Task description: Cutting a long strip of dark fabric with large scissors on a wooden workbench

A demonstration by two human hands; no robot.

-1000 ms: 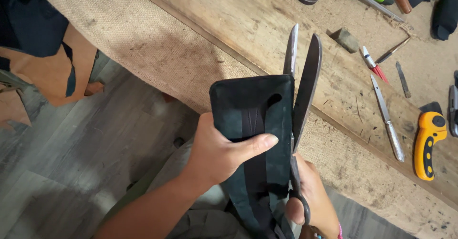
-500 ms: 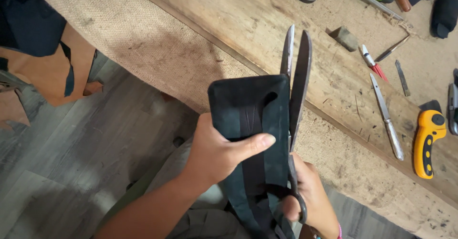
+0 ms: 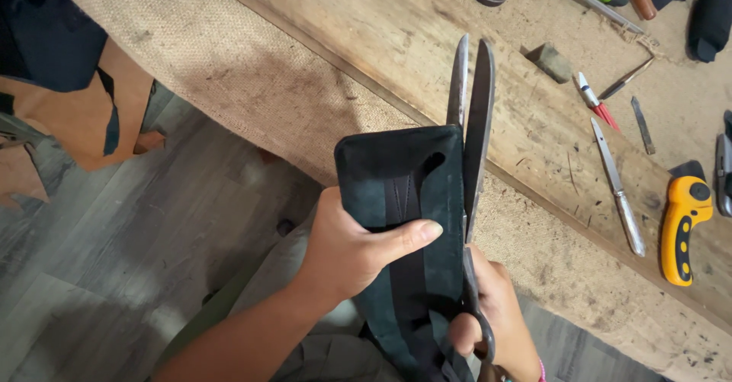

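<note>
While left hand [image 3: 347,248] grips, dark folded fabric piece [image 3: 404,199] meets scissors [image 3: 473,115].

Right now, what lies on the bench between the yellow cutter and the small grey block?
In the head view, between the yellow cutter and grey block lie a long knife and a red-tipped pen.

Scissors [image 3: 474,123] stand against the right edge of the fabric piece [image 3: 404,199]; the bench [image 3: 366,39] lies behind it, a knife [image 3: 618,187] and cutter [image 3: 684,226] to its right.

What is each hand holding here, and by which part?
Left hand grips the dark fabric piece mid-body; right hand holds the scissors by the handle loops.
</note>
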